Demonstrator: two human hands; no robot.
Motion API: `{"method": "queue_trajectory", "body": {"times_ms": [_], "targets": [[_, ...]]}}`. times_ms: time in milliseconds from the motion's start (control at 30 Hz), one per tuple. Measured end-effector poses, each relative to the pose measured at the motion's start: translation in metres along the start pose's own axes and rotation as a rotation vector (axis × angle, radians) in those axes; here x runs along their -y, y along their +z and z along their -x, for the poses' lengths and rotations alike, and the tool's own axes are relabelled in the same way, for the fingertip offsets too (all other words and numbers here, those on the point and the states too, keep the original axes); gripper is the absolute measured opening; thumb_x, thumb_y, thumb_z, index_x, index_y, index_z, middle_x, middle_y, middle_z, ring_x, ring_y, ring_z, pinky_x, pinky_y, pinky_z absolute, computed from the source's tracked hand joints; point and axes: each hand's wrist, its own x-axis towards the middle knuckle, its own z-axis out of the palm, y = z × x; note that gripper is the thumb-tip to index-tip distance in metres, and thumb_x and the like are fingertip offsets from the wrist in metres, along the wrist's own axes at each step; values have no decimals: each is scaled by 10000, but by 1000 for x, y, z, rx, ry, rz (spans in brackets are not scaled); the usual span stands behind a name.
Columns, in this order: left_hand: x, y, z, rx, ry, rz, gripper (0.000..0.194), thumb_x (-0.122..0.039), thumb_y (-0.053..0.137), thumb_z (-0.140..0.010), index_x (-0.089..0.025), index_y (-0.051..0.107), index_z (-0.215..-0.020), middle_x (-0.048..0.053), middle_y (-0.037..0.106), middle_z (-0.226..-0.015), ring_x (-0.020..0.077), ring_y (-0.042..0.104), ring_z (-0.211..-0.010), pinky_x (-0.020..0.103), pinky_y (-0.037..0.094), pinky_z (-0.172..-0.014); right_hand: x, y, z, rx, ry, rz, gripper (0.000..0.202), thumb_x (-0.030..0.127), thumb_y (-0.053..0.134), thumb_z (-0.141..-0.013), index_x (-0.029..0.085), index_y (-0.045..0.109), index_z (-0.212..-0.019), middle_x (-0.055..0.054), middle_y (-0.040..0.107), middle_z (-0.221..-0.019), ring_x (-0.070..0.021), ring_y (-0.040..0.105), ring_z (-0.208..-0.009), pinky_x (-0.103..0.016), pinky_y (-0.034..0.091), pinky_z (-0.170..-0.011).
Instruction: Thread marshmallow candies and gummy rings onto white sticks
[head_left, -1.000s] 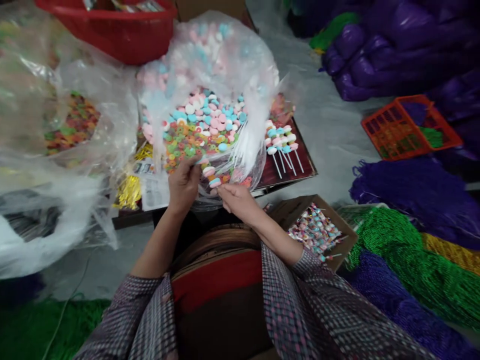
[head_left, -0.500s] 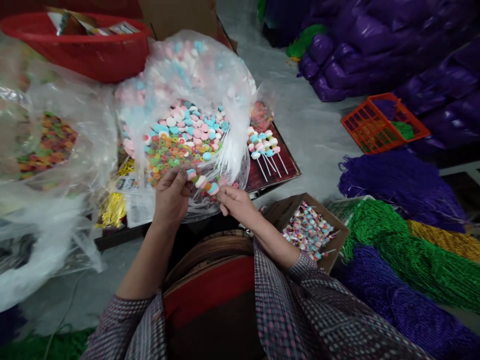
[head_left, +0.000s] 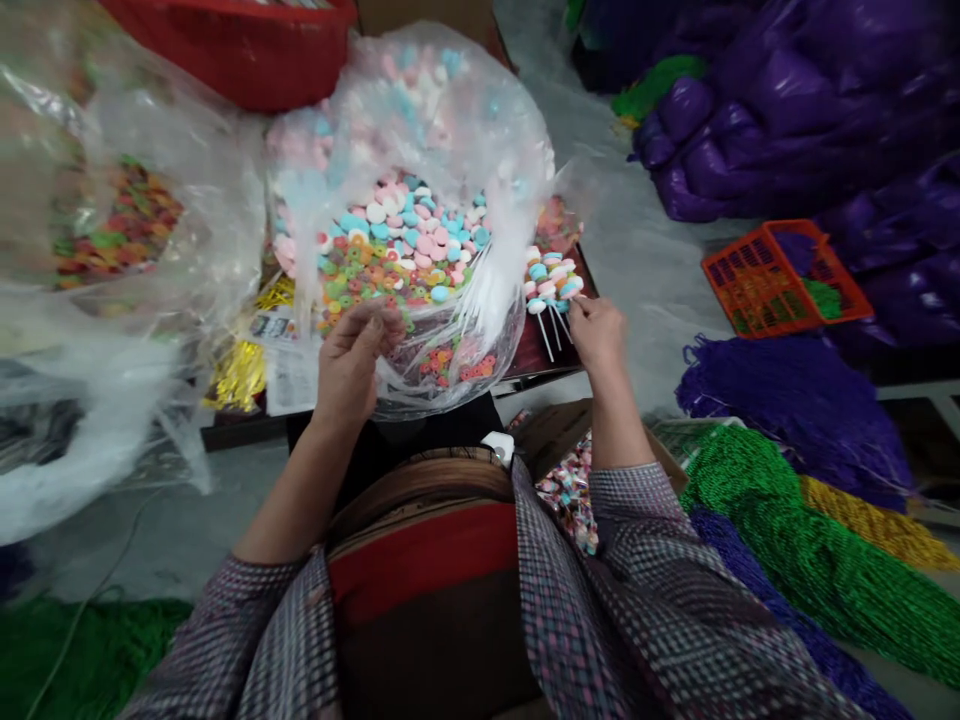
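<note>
My right hand (head_left: 600, 332) is closed at the right end of the table, pinching a candy skewer by its white stick beside a small pile of candy skewers (head_left: 551, 278). These carry pink, white, blue and orange sweets threaded on sticks. Over the near left edge of a clear plastic bag (head_left: 409, 385), my left hand (head_left: 351, 360) is half curled with its fingers apart, and nothing shows in it. In front of it lie orange and green gummy rings (head_left: 360, 275) and pastel candy discs (head_left: 427, 225). A bundle of white sticks (head_left: 487, 290) rests on the bag.
At the back stands a red basin (head_left: 255, 55). Another bag of gummy rings (head_left: 120, 230) is on the left, near gold strips (head_left: 240, 375). A cardboard box (head_left: 551, 430) of wrapped candies sits below my right arm. An orange crate (head_left: 787, 280) and green cords (head_left: 810, 540) lie to the right.
My right hand has moved right with the candy skewer, from in front of the bag to the skewer pile. My left hand has let go of it and stays near the bag.
</note>
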Motion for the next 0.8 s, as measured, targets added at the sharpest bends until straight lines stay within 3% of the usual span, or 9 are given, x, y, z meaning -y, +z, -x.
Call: {"method": "queue_trajectory", "body": {"times_ms": [167,267,400,533,633,800], "targets": [[0,-11,-1,-36,82,-70,283,-451,892,-782,-262,787,-965,-4,777,-860,113,721,-790,217,578,-729,-12,0,5,-67,-85,75,386,319,506,-949,131,805,-1103,-190,778,-1002,-293,684,-943,-455,537,-889],[6,-12,2,-21,99,-189,239,-463,819,-851,-256,784,-965,5,778,-886,125,704,-807,239,562,-766,10,-7,12,-119,-207,-55,358,316,511,-973,158,780,-1147,-174,775,-1107,-290,684,-1055,-486,531,-971],[22,-13,5,103,132,-450,201,-420,777,-871,-231,791,-938,26,789,-899,173,710,-865,296,546,-869,69,10,12,128,-452,-287,304,286,495,-1006,224,789,-1044,-86,787,-1041,-234,709,-996,-421,545,-963],[31,-17,5,147,215,-579,166,-376,717,-882,-239,802,-918,34,800,-917,198,721,-889,317,531,-878,114,39,-9,373,-624,-41,318,169,478,-983,196,785,-1062,-120,785,-1129,-287,674,-1105,-473,488,-1025],[31,-18,4,134,174,-554,141,-326,705,-880,-230,801,-918,34,794,-901,193,716,-866,307,527,-854,120,48,-23,481,-723,170,318,127,470,-976,189,774,-1044,-134,765,-1213,-319,623,-1149,-566,404,-1093],[34,-21,3,149,192,-567,130,-296,687,-884,-232,796,-913,26,797,-899,194,718,-874,316,518,-885,111,45,-30,438,-867,293,304,157,455,-1013,185,756,-1041,-120,760,-1163,-280,593,-1131,-606,281,-1206]]}}
